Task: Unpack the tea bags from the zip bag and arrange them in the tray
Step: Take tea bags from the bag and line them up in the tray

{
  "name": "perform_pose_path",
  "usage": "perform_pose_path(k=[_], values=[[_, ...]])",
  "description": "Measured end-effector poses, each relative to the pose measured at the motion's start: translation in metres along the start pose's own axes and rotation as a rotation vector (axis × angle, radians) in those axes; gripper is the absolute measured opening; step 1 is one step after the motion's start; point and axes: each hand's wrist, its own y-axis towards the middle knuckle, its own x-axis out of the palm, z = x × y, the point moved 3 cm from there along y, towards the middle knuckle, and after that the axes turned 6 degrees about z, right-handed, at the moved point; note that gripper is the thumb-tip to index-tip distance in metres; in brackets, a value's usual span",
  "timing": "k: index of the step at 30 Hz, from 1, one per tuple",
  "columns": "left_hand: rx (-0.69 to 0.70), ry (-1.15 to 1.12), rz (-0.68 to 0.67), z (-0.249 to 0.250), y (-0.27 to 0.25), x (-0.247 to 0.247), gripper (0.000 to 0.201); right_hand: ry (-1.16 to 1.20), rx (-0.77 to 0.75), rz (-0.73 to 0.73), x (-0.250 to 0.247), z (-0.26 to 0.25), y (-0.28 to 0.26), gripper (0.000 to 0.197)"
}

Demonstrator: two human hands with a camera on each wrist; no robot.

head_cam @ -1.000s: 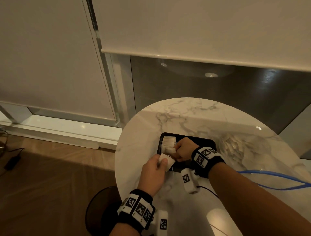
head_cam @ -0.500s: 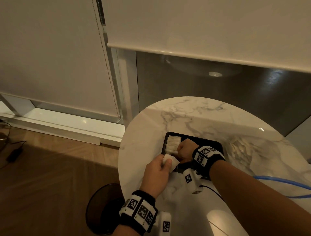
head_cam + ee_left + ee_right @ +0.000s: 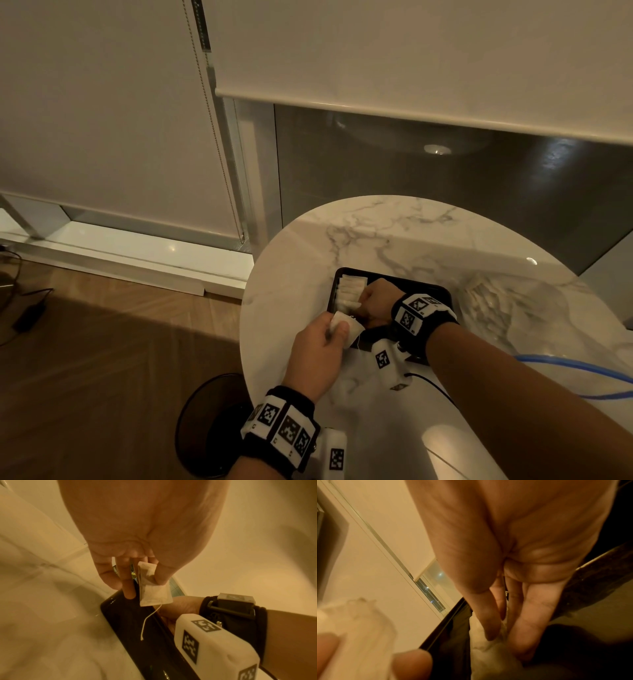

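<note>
My left hand (image 3: pixel 318 356) pinches one tea bag (image 3: pixel 152 589), thumb against fingers, just over the black tray (image 3: pixel 421 286) at its near-left corner. My right hand (image 3: pixel 375 303) pinches the near end of the row of tea bags (image 3: pixel 351 289) standing along the tray's left side; zip bag (image 3: pixel 496 301) lies on the table (image 3: pixel 376 233) right of the tray

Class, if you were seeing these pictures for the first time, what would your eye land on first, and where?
The left hand pinching a tea bag, string dangling, at the near-left corner of the black tray. Next, the right hand pinching at the row of tea bags standing along the tray's left side, on the marble table.
</note>
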Motion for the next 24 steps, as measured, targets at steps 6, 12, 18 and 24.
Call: perform_pose_path(k=[6,12,18,24], values=[[0.026,-0.002,0.025,0.006,-0.001,-0.004,0.017,-0.032,-0.021,0.062,-0.008,0.003,-0.009,0.019],[0.015,-0.028,0.136,0.014,0.002,-0.011,0.007,0.398,-0.040,0.218,-0.026,-0.003,-0.053,0.011],[-0.178,-0.418,0.108,0.025,-0.002,-0.013,0.013,0.588,-0.206,0.046,-0.013,-0.001,-0.104,0.022],[-0.166,-0.405,0.093,0.031,-0.006,-0.009,0.010,0.626,-0.294,0.080,0.003,0.010,-0.117,0.016]])
